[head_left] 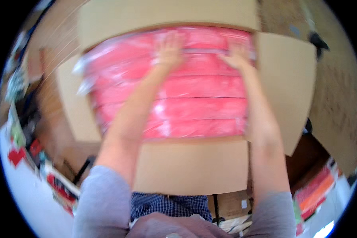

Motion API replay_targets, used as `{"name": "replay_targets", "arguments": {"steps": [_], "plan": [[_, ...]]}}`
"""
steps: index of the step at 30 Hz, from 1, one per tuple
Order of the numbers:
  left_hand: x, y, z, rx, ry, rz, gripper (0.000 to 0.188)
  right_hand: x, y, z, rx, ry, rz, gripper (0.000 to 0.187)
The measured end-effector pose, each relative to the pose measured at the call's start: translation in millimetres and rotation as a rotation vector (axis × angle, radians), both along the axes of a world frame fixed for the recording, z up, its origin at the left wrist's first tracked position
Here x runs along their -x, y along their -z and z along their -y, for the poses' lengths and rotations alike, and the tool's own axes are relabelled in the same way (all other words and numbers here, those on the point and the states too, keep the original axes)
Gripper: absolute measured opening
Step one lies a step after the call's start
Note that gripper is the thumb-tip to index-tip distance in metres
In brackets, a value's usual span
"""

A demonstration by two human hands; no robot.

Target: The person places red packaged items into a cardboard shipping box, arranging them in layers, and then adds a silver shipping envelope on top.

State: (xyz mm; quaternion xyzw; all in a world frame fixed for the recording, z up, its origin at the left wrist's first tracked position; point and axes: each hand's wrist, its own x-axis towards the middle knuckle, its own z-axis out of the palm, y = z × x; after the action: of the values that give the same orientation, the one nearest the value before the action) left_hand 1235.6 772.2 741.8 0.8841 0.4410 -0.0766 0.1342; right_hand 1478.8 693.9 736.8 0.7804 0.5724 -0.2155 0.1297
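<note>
Before me stands an open cardboard box (190,166) with its flaps folded outward. Rows of red packs in clear plastic wrap (202,87) fill it nearly to the rim. My left hand (170,51) lies flat with spread fingers on the far rows, left of the middle. Close to the far right corner, my right hand (238,55) rests on the packs too, its fingers stretched out and thumb apart. Neither hand grips anything. Loose plastic (83,75) sticks out over the left edge of the box. Motion blurs the hands slightly.
A wooden surface (59,115) shows to the left of the box. Mixed items, among them a red heart shape (16,156), line the left rim. At lower right are red and orange packs (317,190). Another cardboard box (232,204) sits below the near flap.
</note>
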Motion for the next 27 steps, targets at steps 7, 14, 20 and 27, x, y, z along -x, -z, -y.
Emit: {"name": "replay_targets", "arguments": {"steps": [7, 14, 20, 27], "plan": [[172, -88, 156, 0.181, -0.268, 0.584, 0.059, 78, -30, 145, -0.605, 0.121, -0.142, 0.036], [487, -199, 353, -0.233, -1.349, 0.166, 0.04, 285, -101, 234, -0.267, -0.065, -0.656, 0.033], [559, -255, 536, -0.499, -2.066, 0.251, 0.031, 432, -194, 127, -0.082, -0.717, -0.846, 0.033], [647, -335, 558, -1.089, -2.427, 1.238, 0.031, 653, -313, 29, -0.201, -0.722, -0.828, 0.023]]}}
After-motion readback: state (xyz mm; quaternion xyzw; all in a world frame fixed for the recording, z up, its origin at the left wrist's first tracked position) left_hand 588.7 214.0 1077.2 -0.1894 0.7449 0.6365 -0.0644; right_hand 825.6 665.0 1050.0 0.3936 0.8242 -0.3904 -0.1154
